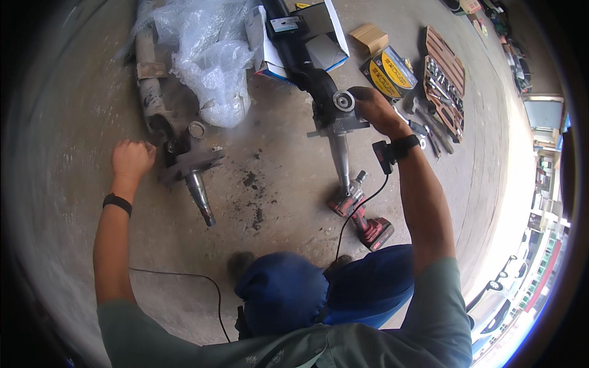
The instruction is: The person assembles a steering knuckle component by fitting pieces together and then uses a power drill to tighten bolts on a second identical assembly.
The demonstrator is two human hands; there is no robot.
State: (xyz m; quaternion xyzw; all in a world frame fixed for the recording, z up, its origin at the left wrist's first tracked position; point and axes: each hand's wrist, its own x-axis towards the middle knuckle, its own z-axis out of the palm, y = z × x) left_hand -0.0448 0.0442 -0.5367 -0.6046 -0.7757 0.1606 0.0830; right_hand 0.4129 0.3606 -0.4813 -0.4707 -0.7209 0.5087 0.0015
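Note:
My right hand grips the right side of a black steering knuckle by its round bore, its fingertips partly hidden. This knuckle sits on the end of a black axle beam, and its bare metal spindle points toward me. On the left lies a worn, dirty axle beam with a rusty steering knuckle and a greasy spindle. Just left of that knuckle, my left hand is curled into a loose fist, apart from the metal, with nothing visible in it.
A red and black cordless impact wrench lies below the right spindle. Bubble wrap and an open white carton surround the beams. Further right are a yellow-black box, loose hand tools and a brown socket case. Dark debris dots the floor.

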